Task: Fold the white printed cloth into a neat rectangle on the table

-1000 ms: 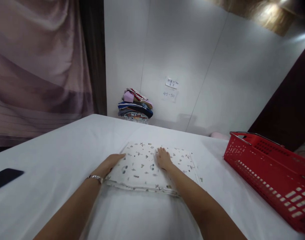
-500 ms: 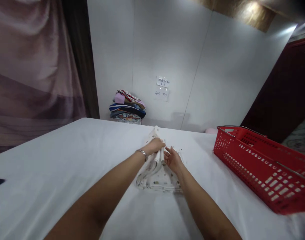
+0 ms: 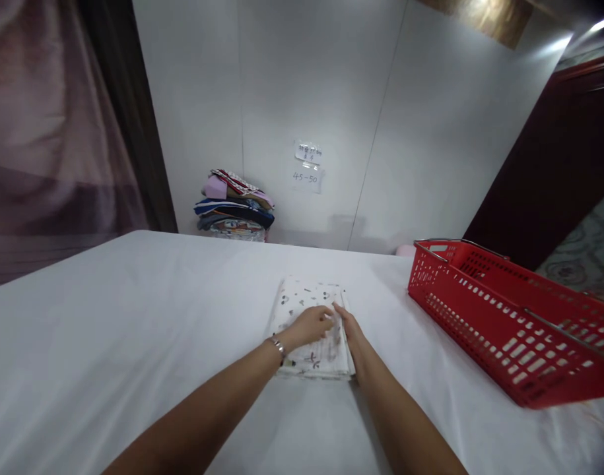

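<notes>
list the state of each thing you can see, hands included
printed cloth: folded, lying flat
left hand: fingers curled, over the cloth; grip unclear
right hand: at the cloth's right edge; grip unclear
red basket: upright, open-topped
fabric stack: folded, piled up
white table cover: spread out, lightly creased
curtain: hanging, draped in folds

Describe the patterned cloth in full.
The patterned cloth looks like soft fabric, white with small, scattered, mostly dark motifs. Folded into a layered, roughly rectangular shape, it lies flat on the white-covered table, left of the red basket. The right hand is against its right edge; the left hand is over its middle, contact unclear.
</notes>
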Available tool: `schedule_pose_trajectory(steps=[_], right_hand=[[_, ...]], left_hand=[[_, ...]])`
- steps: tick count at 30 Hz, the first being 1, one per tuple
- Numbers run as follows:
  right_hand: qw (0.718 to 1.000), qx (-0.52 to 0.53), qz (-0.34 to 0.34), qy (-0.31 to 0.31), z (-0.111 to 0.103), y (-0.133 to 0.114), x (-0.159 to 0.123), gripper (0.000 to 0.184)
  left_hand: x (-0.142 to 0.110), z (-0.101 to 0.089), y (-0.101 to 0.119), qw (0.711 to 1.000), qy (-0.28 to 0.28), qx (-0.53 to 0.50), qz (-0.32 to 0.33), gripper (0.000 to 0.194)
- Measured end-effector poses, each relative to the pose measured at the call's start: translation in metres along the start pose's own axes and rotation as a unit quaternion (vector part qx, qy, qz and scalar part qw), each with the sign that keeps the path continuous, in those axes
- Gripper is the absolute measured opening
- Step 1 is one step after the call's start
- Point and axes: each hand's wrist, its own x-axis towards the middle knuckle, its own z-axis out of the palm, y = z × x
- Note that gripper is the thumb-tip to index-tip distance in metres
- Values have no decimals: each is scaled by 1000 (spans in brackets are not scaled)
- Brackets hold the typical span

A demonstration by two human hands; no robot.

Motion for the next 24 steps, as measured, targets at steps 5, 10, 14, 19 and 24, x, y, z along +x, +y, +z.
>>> schedule_pose_trajectory(steps=[5,10,14,19,24], right_hand=[[992,-88,-57,75,9,-10,-2,35],[984,-125,-82,100,4,-31,-11,45],[972,-172,-80,138,-8,-33,-16,42],[948,-254,-88,173,-9,-32,-16,35],[912,-348,-94,195,-3,-39,-20,29]], left_hand=[[-34,-54,-38,973,155,142,91,35],[-67,-68,-51,971,160,162,69,47],[-75,-51,-55,985,108,128,30,53],[-74,-42,-58,990,91,107,21,57],[-80,-43,-51,988,88,125,19,58]])
